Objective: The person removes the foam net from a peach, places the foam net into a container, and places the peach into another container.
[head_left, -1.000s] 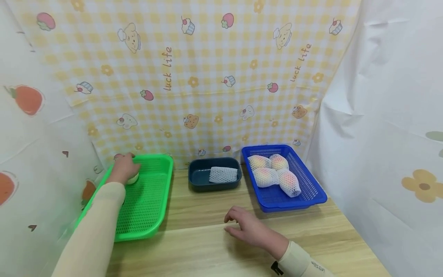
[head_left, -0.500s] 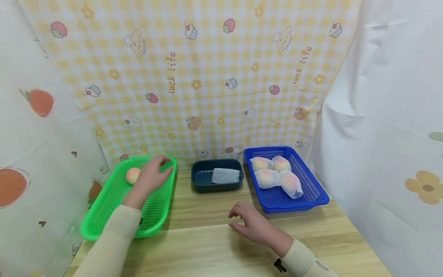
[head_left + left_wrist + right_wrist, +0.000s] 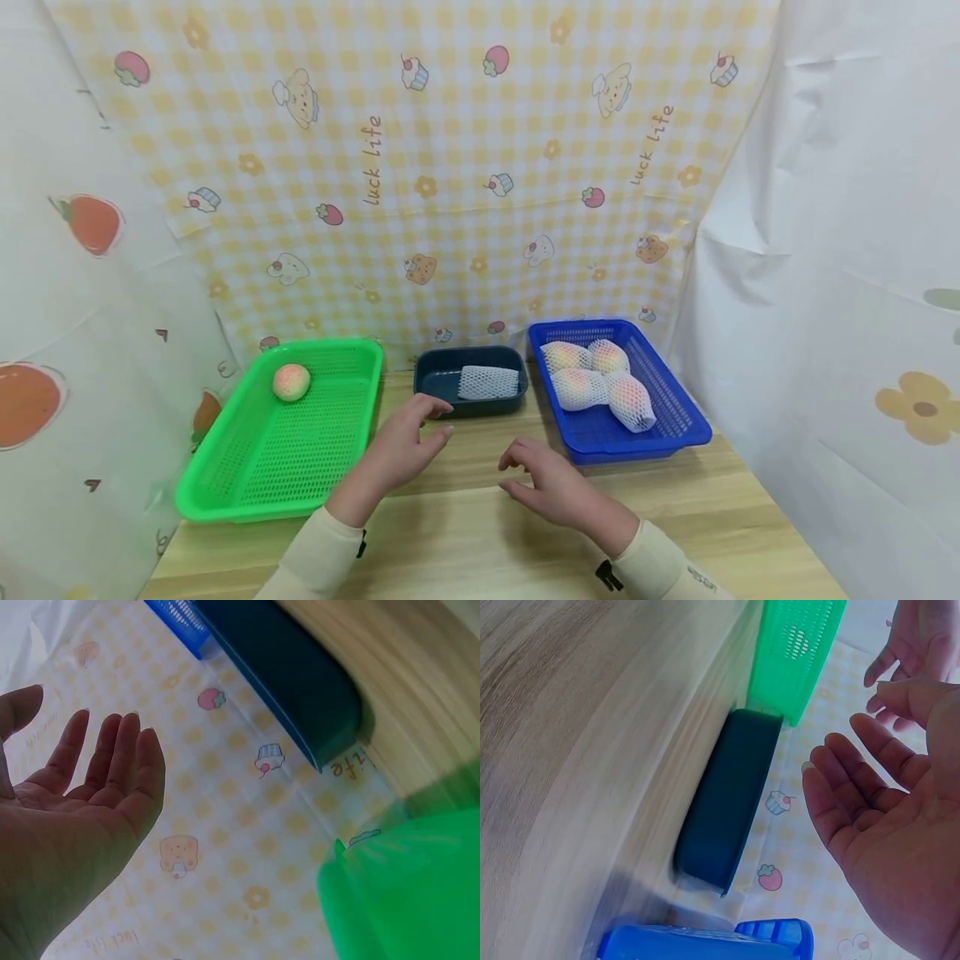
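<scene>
My left hand (image 3: pixel 402 443) is over the table just in front of the dark teal box (image 3: pixel 435 408), fingers loosely bent and holding nothing. In the left wrist view the palm of the same hand (image 3: pixel 97 780) is bare. My right hand (image 3: pixel 552 487) hovers left of and nearer than the blue basket (image 3: pixel 600 446), also without anything in it; the right wrist view shows its palm (image 3: pixel 900 817) bare. A white foam net sleeve (image 3: pixel 488 382) lies in the teal box. One pinkish peach (image 3: pixel 291 382) sits at the back of the green basket (image 3: pixel 217 450).
Several peaches in white foam nets (image 3: pixel 576 389) lie in the blue basket at the right. A yellow checked cloth (image 3: pixel 450 125) hangs behind the containers, with white sheets (image 3: pixel 847 333) at the sides. Light wooden table (image 3: pixel 465 533) spreads in front.
My left hand has left the green basket, travelling right to the front of the teal box and uncovering the peach. The right hand has stayed nearly still.
</scene>
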Tool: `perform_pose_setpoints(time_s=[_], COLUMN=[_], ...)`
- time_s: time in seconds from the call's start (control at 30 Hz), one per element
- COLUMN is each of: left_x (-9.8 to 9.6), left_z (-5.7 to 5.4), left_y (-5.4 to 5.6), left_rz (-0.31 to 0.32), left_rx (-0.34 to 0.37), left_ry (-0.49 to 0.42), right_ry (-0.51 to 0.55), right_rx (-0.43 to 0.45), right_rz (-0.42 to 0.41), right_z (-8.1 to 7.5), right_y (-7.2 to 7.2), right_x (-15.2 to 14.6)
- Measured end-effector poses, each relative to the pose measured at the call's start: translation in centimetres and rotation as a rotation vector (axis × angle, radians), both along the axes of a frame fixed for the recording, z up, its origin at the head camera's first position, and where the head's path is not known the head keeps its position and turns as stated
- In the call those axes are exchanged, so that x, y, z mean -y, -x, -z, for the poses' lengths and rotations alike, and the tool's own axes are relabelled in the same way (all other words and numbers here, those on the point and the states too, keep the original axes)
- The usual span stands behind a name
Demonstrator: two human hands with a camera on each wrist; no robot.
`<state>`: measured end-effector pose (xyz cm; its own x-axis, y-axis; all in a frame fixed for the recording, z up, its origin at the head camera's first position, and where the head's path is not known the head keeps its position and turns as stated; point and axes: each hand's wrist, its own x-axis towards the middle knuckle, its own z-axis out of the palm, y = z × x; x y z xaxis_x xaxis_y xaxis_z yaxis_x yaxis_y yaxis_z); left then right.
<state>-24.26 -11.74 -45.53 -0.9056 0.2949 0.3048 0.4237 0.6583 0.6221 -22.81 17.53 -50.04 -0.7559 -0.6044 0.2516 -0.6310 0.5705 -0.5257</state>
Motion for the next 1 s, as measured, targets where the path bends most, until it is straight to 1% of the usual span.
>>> perform_pose_setpoints(time_s=[0.07,0.2,0.3,0.4,0.5,0.67,0.83,0.9,1.0], left_x=[-0.4,-1.1,-1.9,-3.0,-4.2,-6.6,-9.2,-10.3,-11.8], left_z=[0.2,0.1,0.0,-0.2,-0.3,-0.4,-0.5,-0.3,0.1], left_y=[0.0,0.3,0.6,1.0,1.5,2.2,2.8,3.0,3.2], left_rz=[0.002,0.008,0.036,0.078,0.120,0.195,0.252,0.270,0.288], left_rx=[-0.004,-0.006,-0.011,-0.023,-0.028,-0.020,-0.044,-0.050,-0.039], left_ry=[-0.005,-0.011,-0.018,-0.022,-0.029,-0.024,-0.019,-0.013,-0.001], right_ry=[-0.004,-0.006,0.008,0.031,0.055,0.080,0.095,0.096,0.088], right_rx=[-0.009,-0.041,-0.072,-0.081,-0.094,-0.150,-0.161,-0.161,-0.162], right_rz=[0.006,0.006,0.011,0.031,0.056,0.098,0.137,0.153,0.177], right_z=[-0.1,-0.5,-1.0,-1.6,-2.2,-2.7,-3.2,-3.3,-3.5], right_y=[0.0,0.0,0.0,-0.1,-0.1,0.2,0.6,0.6,0.7], right_x=[-0.2,-0.6,-1.2,-2.0,-3.0,-5.0,-7.1,-7.8,-8.9])
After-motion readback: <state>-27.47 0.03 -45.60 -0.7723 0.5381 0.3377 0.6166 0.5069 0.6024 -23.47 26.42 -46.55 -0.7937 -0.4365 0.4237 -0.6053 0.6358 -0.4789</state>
